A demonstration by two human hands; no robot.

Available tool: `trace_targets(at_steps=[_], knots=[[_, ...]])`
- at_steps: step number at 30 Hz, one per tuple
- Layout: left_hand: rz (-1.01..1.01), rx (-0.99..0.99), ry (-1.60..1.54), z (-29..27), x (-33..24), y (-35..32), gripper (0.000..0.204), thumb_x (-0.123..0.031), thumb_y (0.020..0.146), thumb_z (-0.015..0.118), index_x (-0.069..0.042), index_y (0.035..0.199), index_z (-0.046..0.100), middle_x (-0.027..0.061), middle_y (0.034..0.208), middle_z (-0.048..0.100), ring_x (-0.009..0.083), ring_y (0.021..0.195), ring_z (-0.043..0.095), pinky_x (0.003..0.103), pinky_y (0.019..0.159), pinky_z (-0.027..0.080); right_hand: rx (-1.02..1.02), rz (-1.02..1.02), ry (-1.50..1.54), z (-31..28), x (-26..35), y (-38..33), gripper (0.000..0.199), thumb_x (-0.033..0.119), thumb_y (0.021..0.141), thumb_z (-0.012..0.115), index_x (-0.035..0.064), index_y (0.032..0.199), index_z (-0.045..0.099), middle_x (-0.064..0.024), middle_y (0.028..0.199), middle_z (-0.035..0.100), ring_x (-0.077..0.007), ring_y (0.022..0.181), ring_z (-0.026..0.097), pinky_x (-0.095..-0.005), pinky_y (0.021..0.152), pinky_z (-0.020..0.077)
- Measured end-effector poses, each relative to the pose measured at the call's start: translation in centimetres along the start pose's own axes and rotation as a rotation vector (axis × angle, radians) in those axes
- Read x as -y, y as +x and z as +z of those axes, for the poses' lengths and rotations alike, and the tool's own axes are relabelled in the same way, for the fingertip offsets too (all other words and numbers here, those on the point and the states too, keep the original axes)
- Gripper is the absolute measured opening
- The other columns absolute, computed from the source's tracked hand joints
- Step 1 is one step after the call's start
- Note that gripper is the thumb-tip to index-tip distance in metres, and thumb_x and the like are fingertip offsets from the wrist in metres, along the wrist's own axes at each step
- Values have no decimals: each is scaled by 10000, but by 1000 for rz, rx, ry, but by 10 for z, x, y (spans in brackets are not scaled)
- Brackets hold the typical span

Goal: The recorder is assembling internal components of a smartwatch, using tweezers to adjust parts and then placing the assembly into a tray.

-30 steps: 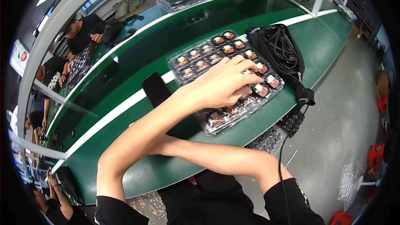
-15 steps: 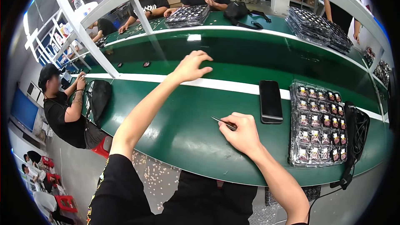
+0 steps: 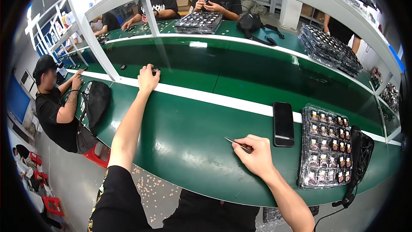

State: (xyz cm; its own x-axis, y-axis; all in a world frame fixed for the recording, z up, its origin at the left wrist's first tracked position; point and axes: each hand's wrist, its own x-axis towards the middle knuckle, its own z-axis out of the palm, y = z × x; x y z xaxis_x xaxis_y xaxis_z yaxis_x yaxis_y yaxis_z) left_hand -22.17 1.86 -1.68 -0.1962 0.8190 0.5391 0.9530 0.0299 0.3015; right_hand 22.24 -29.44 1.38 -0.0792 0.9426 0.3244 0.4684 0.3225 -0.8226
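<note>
My left hand (image 3: 148, 79) reaches over the white rail onto the green conveyor belt. Its fingers close around a small black part (image 3: 156, 70), partly covered by the fingertips. Just above the near green tabletop, my right hand (image 3: 257, 152) grips slim pointed tweezers (image 3: 240, 145) whose tip points to the upper left. Beyond my left hand another small dark part (image 3: 123, 67) lies on the belt.
A black phone (image 3: 283, 124) lies right of my right hand, beside clear plastic trays (image 3: 304, 163) filled with small black items. A black pouch with cable (image 3: 362, 150) sits at the far right. White frame posts (image 3: 88, 30) rise at left. Co-workers sit opposite and left.
My left hand has moved left along the belt and closed on a small black part there. My right hand still holds the tweezers. The view has shifted slightly.
</note>
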Motion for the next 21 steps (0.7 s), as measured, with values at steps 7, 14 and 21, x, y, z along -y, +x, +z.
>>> trace_targets(at_steps=[7, 14, 21], knots=[[20, -15, 78, -2, -9, 1, 431, -358, 961, 799, -44, 1214, 647, 168, 1161, 709, 396, 1176, 686, 581, 935, 572, 5, -31, 6, -1, 2, -3, 176, 128, 915, 821, -10, 1021, 845, -133, 774, 732, -223, 640, 682, -367, 605, 515], [323, 237, -414, -24, -110, -53, 453, -261, 895, 830, -21, 1255, 694, 158, 1085, 733, 341, 1032, 732, 478, 902, 600, -89, 46, 96, -7, -4, -8, 179, 141, 942, 824, -4, 1044, 852, -95, 754, 709, -148, 627, 600, -328, 591, 458], [839, 707, -725, -115, -202, -181, 623, -163, 827, 911, -74, 1407, 700, 115, 1173, 752, 269, 1036, 725, 399, 951, 594, -238, 186, 415, -4, -18, 1, 124, 60, 966, 833, -25, 1054, 853, -31, 841, 767, -33, 719, 619, -226, 626, 466]])
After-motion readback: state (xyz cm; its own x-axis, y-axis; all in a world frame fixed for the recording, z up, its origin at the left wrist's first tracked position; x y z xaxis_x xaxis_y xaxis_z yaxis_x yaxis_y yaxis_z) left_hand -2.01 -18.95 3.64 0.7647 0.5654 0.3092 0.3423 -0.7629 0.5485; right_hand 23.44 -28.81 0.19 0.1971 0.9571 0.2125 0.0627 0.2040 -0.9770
